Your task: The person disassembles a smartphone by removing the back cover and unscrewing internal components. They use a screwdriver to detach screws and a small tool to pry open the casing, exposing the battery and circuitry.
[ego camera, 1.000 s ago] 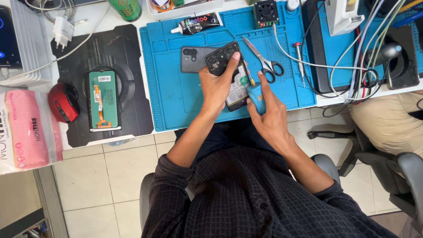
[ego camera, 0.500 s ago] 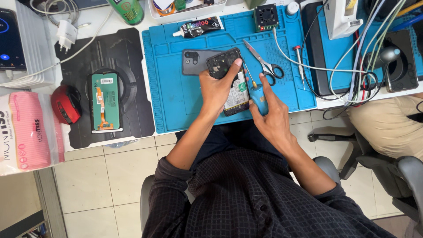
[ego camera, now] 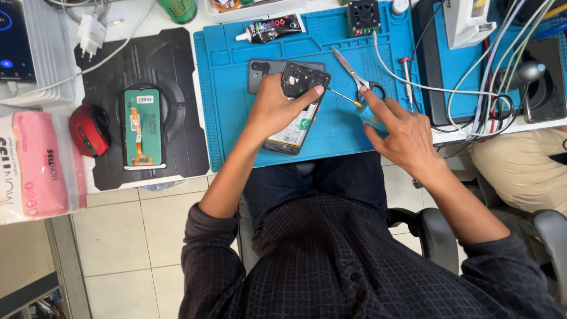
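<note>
Your left hand (ego camera: 276, 109) is gripping the opened phone (ego camera: 298, 106) (fingers curled round it); your right hand (ego camera: 397, 133) is pinching a screwdriver (ego camera: 342, 97).

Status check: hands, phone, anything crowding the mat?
Left hand grips opened phone on blue mat. Right hand holds screwdriver, tip at phone. Scissors close beside.

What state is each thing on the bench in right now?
Opened phone: back off, insides exposed, held by left hand.
Black inner cover: lifted, under left fingers.
Screwdriver: in right hand, tip at the cover.
Scissors: shut, flat on blue mat.
Glue tube: capped, lying down.
Green screen part: face down on black mat.
</note>
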